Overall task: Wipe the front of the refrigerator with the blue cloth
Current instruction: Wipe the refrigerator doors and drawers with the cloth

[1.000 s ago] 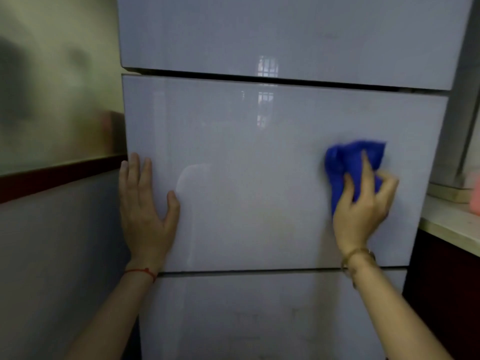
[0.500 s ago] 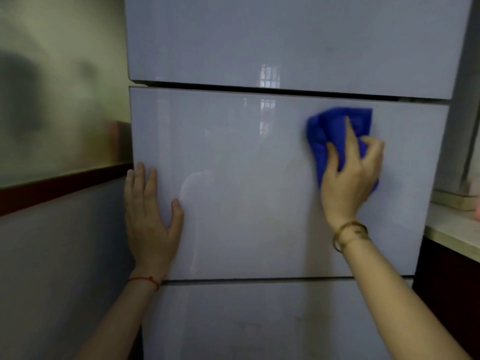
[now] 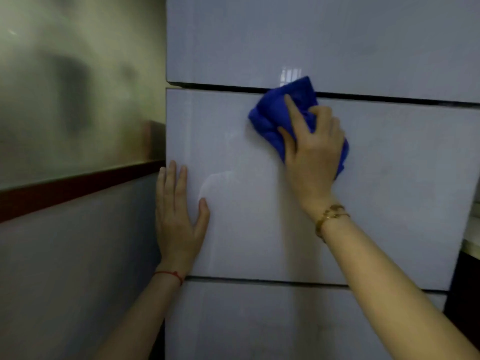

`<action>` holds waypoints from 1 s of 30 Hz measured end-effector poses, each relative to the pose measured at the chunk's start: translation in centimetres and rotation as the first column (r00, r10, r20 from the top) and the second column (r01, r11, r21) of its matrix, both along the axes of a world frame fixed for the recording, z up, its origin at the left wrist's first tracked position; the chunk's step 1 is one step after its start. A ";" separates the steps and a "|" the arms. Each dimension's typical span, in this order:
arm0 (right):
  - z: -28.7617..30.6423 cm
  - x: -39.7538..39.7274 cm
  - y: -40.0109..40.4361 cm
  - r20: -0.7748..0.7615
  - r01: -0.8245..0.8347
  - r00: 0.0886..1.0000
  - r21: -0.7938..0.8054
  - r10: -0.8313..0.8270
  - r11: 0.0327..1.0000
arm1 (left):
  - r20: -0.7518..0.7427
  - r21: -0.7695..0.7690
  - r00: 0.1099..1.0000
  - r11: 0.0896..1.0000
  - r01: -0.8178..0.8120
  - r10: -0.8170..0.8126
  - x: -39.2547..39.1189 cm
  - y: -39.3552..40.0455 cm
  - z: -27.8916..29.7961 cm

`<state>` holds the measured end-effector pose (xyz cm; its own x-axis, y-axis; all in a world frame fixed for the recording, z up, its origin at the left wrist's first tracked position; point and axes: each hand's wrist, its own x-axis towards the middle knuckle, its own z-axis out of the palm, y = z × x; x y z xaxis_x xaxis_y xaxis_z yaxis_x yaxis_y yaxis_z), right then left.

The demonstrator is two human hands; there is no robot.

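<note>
The glossy white refrigerator (image 3: 389, 178) fills the view, its front split by two dark horizontal gaps. A bunched blue cloth (image 3: 275, 113) lies against the top of the middle door panel, its upper tip over the gap. My right hand (image 3: 311, 152) holds the cloth to the door, index finger stretched over it and the other fingers curled into its folds. My left hand (image 3: 179, 216) rests flat on the left edge of the same panel, fingers straight and pointing up.
A wall (image 3: 65, 255) with a dark red stripe stands close on the left of the refrigerator. At the far right edge a light countertop (image 3: 471, 245) sits over a dark cabinet.
My right hand has carried the cloth up and to the left across the middle panel, from its right side to the upper gap. My left hand has stayed flat on the left edge.
</note>
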<state>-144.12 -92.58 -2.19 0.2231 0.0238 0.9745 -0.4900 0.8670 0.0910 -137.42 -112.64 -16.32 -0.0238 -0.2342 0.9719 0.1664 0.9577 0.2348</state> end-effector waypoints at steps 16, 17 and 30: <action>-1.2 -0.1 -0.5 -0.057 0.012 0.998 0.062 -0.008 0.998 | 0.021 0.010 1.000 1.000 0.001 -0.002 0.0 -0.1 0.1; -3.7 0.0 -1.0 -0.067 0.002 0.998 0.145 0.008 0.989 | 0.021 0.006 1.000 1.000 0.000 0.000 0.0 -0.2 0.1; -3.3 -1.9 5.2 0.067 -0.045 0.996 -0.124 0.054 0.991 | 0.003 0.007 1.000 1.000 -0.012 0.012 0.0 0.1 0.0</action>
<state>-146.02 -87.41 -5.49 0.1497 0.1528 0.9769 -0.5341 0.8439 -0.0502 -137.45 -112.58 -16.36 -0.0238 -0.2414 0.9701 0.1541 0.9579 0.2421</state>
